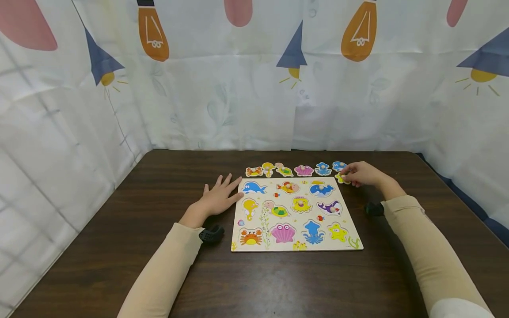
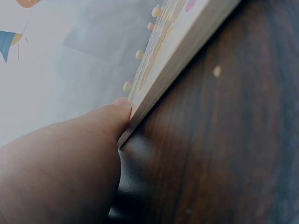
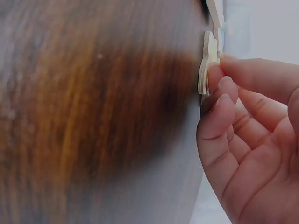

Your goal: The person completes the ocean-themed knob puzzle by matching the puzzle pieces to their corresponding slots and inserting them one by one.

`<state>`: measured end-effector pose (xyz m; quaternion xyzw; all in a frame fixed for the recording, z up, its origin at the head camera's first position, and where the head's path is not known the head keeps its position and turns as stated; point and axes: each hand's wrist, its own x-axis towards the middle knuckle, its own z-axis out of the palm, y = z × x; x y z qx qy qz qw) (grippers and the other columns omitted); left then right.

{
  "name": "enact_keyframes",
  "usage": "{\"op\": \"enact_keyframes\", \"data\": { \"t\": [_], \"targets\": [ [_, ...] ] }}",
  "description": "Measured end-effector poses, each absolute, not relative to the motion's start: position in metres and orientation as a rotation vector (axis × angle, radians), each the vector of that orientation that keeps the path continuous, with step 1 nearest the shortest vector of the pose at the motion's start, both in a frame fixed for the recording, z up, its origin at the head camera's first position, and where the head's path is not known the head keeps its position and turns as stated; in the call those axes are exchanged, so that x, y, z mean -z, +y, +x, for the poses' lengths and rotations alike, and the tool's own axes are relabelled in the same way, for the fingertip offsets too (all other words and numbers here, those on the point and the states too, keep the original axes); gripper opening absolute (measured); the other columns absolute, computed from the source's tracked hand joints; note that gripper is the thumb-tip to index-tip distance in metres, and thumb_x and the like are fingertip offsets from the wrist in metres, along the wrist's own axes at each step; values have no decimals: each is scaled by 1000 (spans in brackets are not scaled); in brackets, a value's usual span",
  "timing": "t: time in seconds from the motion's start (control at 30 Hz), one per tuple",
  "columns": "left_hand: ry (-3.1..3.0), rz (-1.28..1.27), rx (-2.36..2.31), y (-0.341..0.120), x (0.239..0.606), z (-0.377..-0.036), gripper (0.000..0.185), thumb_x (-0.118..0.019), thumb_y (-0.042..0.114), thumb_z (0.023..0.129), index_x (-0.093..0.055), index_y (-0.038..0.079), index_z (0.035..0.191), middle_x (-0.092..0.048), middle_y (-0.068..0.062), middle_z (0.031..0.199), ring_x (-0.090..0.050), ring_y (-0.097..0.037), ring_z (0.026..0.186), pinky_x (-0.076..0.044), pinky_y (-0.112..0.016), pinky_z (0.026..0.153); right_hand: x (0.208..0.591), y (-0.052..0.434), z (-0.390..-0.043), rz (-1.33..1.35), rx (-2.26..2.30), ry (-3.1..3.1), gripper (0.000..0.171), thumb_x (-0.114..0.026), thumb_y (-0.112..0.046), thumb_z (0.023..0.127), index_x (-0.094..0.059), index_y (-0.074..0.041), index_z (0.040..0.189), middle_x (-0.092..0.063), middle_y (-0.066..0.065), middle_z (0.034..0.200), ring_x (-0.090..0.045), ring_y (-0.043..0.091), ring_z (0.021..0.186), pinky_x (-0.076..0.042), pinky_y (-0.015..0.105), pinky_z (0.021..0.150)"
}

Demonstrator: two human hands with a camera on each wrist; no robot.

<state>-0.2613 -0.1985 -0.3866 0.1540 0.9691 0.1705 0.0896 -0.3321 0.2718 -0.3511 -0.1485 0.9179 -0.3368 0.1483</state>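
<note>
My right hand [image 1: 363,173] pinches a yellow piece [image 1: 340,178] beside the board [image 1: 296,245]; my left hand [image 1: 216,198] rests flat, fingers spread, touching its edge.

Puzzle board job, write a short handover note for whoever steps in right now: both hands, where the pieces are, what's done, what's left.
Left hand: flat and open on the table, fingers against the left edge of the puzzle board.
Right hand: grip pinches a small yellow piece just off the board's far right corner.
Pieces: six more lie in a row on the table beyond the board's far edge, from a crab to a blue one.
Done: those pieces are off the board.
Left: the board's surface looks full of animal pictures; from the head view I cannot tell which are seated pieces and which are printed slots.
</note>
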Motion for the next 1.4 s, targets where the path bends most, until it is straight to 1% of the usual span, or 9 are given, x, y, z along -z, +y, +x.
{"op": "enact_keyframes", "data": {
  "t": [0.1, 0.33, 0.7, 0.87, 1.13, 1.23, 1.4],
  "targets": [
    [2881, 455, -513, -199, 386, -262, 72, -42, 54, 108, -16, 22, 167, -5, -18, 170, 2, -44, 154, 3, -77, 111, 351, 270, -334, -416, 936, 2674, 35, -62, -13, 103, -62, 15, 124, -63, 8, 83, -55, 20, 68, -51, 34, 65],
    [2886, 448, -512, -201, 385, -262, 72, -42, 54, 108, -16, 21, 167, -5, -18, 170, 3, -45, 154, 3, -77, 111, 353, 265, -338, -359, 911, 2737, 31, -66, -12, 99, -67, 13, 118, -68, 9, 87, -56, 20, 69, -52, 34, 66],
    [2884, 445, -514, -202, 387, -262, 73, -42, 54, 108, -16, 21, 167, -5, -18, 170, 3, -44, 154, 3, -77, 111, 354, 259, -340, -335, 849, 2761, 27, -66, -13, 98, -67, 10, 111, -67, 11, 86, -58, 21, 70, -53, 35, 66],
    [2881, 453, -514, -201, 387, -262, 72, -42, 54, 108, -16, 21, 167, -5, -18, 170, 3, -44, 154, 3, -77, 111, 353, 258, -340, -340, 833, 2775, 23, -65, -12, 98, -66, 9, 108, -65, 11, 85, -58, 20, 70, -52, 33, 65],
    [2891, 454, -507, -200, 387, -264, 72, -42, 54, 108, -16, 22, 167, -5, -18, 170, 2, -45, 154, 2, -78, 111, 351, 256, -339, -363, 785, 2832, 16, -67, -9, 96, -67, 7, 101, -63, 11, 82, -56, 21, 70, -50, 33, 63],
    [2887, 456, -510, -199, 388, -264, 72, -42, 54, 108, -16, 22, 167, -5, -18, 170, 2, -45, 154, 2, -77, 111, 352, 257, -339, -400, 738, 2864, 15, -68, -8, 95, -69, 6, 99, -65, 10, 82, -56, 22, 70, -51, 35, 65],
    [2886, 455, -507, -198, 387, -263, 72, -42, 54, 108, -16, 22, 167, -5, -18, 170, 2, -44, 154, 2, -77, 111, 349, 263, -335, -482, 737, 2924, 18, -69, -10, 96, -72, 6, 104, -69, 13, 90, -59, 25, 76, -53, 42, 70]
  ]
}}
